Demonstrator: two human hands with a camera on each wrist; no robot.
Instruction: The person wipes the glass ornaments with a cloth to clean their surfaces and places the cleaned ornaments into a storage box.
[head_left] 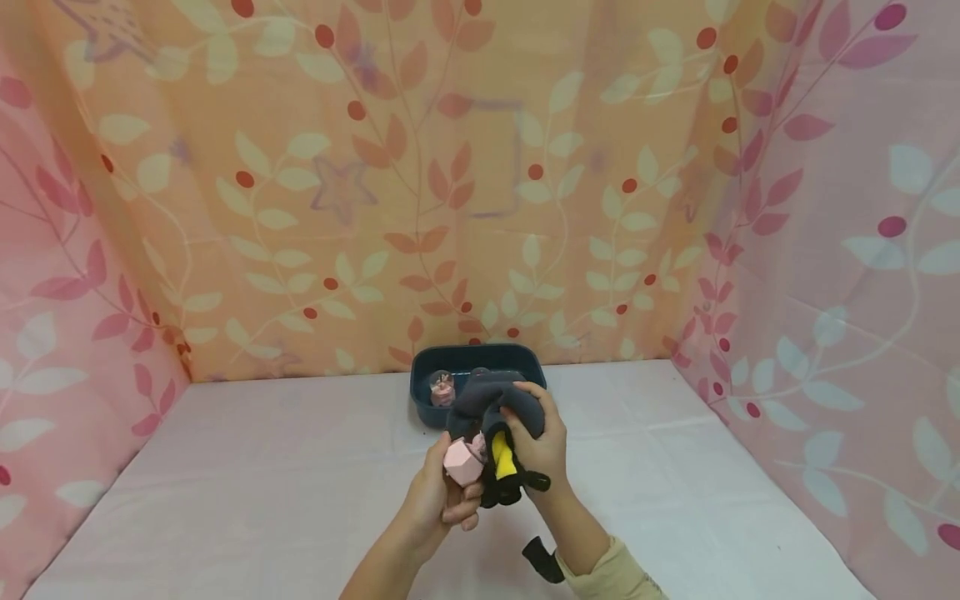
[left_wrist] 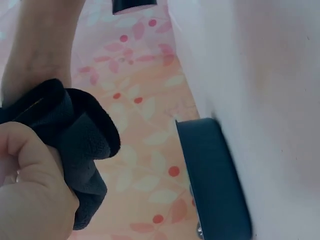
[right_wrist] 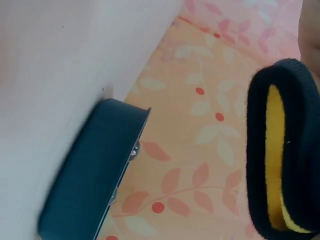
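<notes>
In the head view my left hand holds a pink faceted piece, thumb on its far side and fingers curled below. My right hand grips a bunched dark grey fabric item with black edging and yellow lining. Both hands are close together in front of the dark teal bin. The fabric lies against the left hand in the left wrist view. Its yellow-lined opening shows in the right wrist view. What the fabric item is, I cannot tell.
Inside the bin is a clear ball with something pink in it; another clear rounded thing is partly hidden. A black piece sits by the right wrist. Patterned curtains enclose the white table at back and sides.
</notes>
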